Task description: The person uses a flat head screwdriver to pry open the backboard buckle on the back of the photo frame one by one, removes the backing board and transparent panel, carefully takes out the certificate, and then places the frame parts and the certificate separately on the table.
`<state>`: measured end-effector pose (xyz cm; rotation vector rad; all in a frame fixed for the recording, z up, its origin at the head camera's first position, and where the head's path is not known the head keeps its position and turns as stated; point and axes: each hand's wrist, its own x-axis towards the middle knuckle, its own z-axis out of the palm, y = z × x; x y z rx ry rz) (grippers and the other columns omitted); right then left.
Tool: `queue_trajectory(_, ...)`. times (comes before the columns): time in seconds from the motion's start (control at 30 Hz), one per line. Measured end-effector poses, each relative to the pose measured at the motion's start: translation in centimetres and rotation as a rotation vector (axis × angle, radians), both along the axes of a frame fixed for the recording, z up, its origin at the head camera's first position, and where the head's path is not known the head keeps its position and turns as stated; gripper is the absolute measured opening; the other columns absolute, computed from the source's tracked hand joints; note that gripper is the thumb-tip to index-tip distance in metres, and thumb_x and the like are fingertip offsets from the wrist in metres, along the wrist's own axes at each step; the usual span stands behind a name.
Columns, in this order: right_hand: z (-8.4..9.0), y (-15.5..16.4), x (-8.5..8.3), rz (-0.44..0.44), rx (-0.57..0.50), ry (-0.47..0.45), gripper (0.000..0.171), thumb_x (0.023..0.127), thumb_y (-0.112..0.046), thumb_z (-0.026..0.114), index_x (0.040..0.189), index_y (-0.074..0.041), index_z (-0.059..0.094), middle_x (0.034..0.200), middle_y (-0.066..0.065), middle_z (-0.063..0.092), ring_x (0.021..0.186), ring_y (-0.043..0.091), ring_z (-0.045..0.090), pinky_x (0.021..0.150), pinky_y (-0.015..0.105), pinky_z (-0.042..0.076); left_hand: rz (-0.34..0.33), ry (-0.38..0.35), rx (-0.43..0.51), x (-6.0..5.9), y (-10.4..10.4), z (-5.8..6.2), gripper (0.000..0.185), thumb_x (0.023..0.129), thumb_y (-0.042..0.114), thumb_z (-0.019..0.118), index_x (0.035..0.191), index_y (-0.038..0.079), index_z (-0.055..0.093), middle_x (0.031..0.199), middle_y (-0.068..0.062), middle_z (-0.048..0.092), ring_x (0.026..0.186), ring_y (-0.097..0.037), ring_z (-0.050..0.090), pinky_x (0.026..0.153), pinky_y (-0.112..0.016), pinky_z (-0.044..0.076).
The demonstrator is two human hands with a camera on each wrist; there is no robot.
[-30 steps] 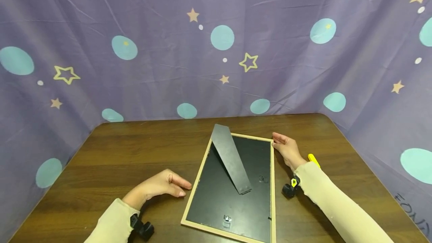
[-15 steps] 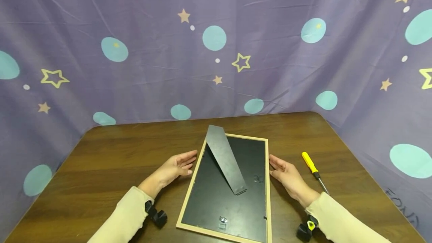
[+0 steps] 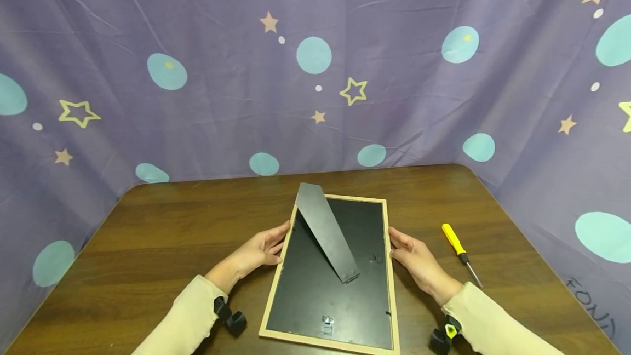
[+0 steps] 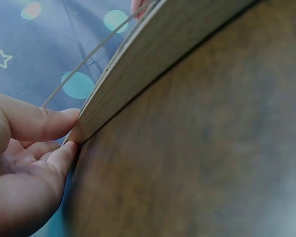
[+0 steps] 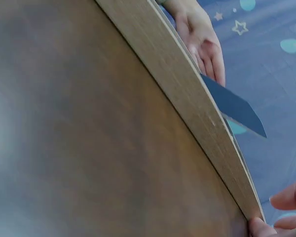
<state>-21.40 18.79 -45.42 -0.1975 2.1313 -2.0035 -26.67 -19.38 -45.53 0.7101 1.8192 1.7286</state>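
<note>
A picture frame (image 3: 277, 282) with a pale wooden rim lies face down on the brown table (image 3: 172, 223), its black back up. Its black stand leg (image 3: 325, 232) is raised off the back. My left hand (image 3: 278, 237) touches the frame's left long side with straight fingers. In the left wrist view the thumb and a fingertip (image 4: 64, 150) meet the wooden edge (image 4: 153, 54). My right hand (image 3: 394, 240) rests against the right long side, its fingertips (image 5: 261, 228) at the rim (image 5: 187, 94). Neither hand holds anything else.
A yellow-handled screwdriver (image 3: 455, 241) lies on the table to the right of my right hand. A purple cloth with stars and dots (image 3: 315, 70) hangs round the table's back and sides. Bare wood stretches to the left and behind the frame.
Both hands have come in to the frame's long sides; the right drew back from the far right corner, uncovering the screwdriver. The frame has turned slightly straighter.
</note>
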Motion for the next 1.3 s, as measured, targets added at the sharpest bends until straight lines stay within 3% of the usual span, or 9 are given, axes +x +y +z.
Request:
queue_trajectory(0.1, -0.1, 0.1, -1.1, 0.044, 0.004, -0.001, 0.059, 0.089, 0.007, 0.042, 0.143, 0.014, 0.019, 0.150, 0.028, 0.019, 0.140, 0.035, 0.016, 0.107, 0.028, 0.027, 0.009, 0.005, -0.003, 0.4, -0.3, -0.1, 0.088, 0.076, -0.021, 0.052, 0.146, -0.011, 0.000, 0.153, -0.025, -0.008, 0.139, -0.042, -0.001, 0.102, -0.016, 0.035)
queue_trajectory(0.3, -0.3, 0.1, -3.1, 0.121, -0.020, -0.008, 0.059, 0.090, 0.008, 0.038, 0.144, 0.014, 0.014, 0.152, 0.028, 0.012, 0.141, 0.037, 0.010, 0.112, 0.046, 0.017, 0.041, -0.005, -0.013, 1.3, -0.4, -0.2, 0.089, 0.077, -0.021, 0.052, 0.146, -0.008, -0.003, 0.153, -0.024, -0.011, 0.139, -0.041, 0.000, 0.100, -0.018, 0.039)
queue_trajectory(0.4, -0.3, 0.1, -3.7, 0.134, -0.020, -0.009, 0.059, 0.090, 0.008, 0.038, 0.144, 0.014, 0.014, 0.152, 0.028, 0.012, 0.141, 0.037, 0.010, 0.112, 0.048, 0.017, 0.052, -0.007, -0.016, 1.7, -0.4, -0.3, 0.091, 0.077, -0.021, 0.053, 0.146, -0.008, -0.004, 0.153, -0.024, -0.013, 0.139, -0.041, -0.002, 0.100, -0.019, 0.040)
queue_trajectory(0.63, 0.0, -0.1, -3.9, 0.106, 0.010, -0.020, 0.058, 0.090, 0.006, 0.040, 0.144, 0.012, 0.020, 0.151, 0.027, 0.018, 0.140, 0.035, 0.016, 0.111, 0.046, 0.021, 0.063, 0.009, -0.013, 2.1, -0.4, -0.3, 0.093, 0.076, -0.021, 0.056, 0.146, -0.009, -0.003, 0.153, -0.023, -0.012, 0.140, -0.040, -0.005, 0.102, -0.021, 0.039)
queue_trajectory(0.83, 0.0, 0.1, -4.0, 0.132, -0.017, -0.022, 0.058, 0.091, 0.006, 0.041, 0.144, 0.013, 0.018, 0.151, 0.028, 0.017, 0.140, 0.036, 0.016, 0.111, 0.044, 0.023, 0.071, 0.010, -0.010, 2.2, -0.5, -0.3, 0.093, 0.076, -0.020, 0.057, 0.146, -0.009, -0.003, 0.153, -0.023, -0.012, 0.140, -0.040, -0.007, 0.103, -0.021, 0.037)
queue_trajectory(1.1, 0.6, 1.9, -3.6, 0.102, -0.052, -0.004, 0.058, 0.092, 0.003, 0.044, 0.143, 0.014, 0.020, 0.148, 0.033, 0.020, 0.136, 0.043, 0.023, 0.102, 0.030, 0.043, 0.079, 0.035, 0.002, 2.2, -0.4, -0.5, 0.095, 0.073, -0.020, 0.059, 0.145, -0.011, -0.002, 0.153, -0.025, -0.011, 0.140, -0.039, -0.007, 0.105, -0.019, 0.033)
queue_trajectory(1.23, 1.6, 4.0, -3.1, 0.055, -0.065, 0.046, 0.056, 0.093, 0.000, 0.048, 0.141, 0.015, 0.024, 0.145, 0.032, 0.030, 0.131, 0.027, 0.041, 0.096, 0.024, 0.047, 0.081, 0.040, 0.008, 2.2, -0.4, -0.6, 0.094, 0.073, -0.020, 0.059, 0.145, -0.011, -0.002, 0.153, -0.025, -0.010, 0.140, -0.039, -0.007, 0.105, -0.018, 0.033)
queue_trajectory(1.3, 2.0, 5.3, -2.9, 0.043, -0.080, 0.078, 0.054, 0.094, -0.001, 0.049, 0.139, 0.018, 0.026, 0.140, 0.023, 0.044, 0.123, 0.015, 0.050, 0.094, 0.022, 0.048, 0.082, 0.041, 0.010, 2.1, -0.4, -0.5, 0.094, 0.073, -0.020, 0.058, 0.145, -0.011, -0.002, 0.153, -0.025, -0.010, 0.140, -0.039, -0.007, 0.105, -0.018, 0.033)
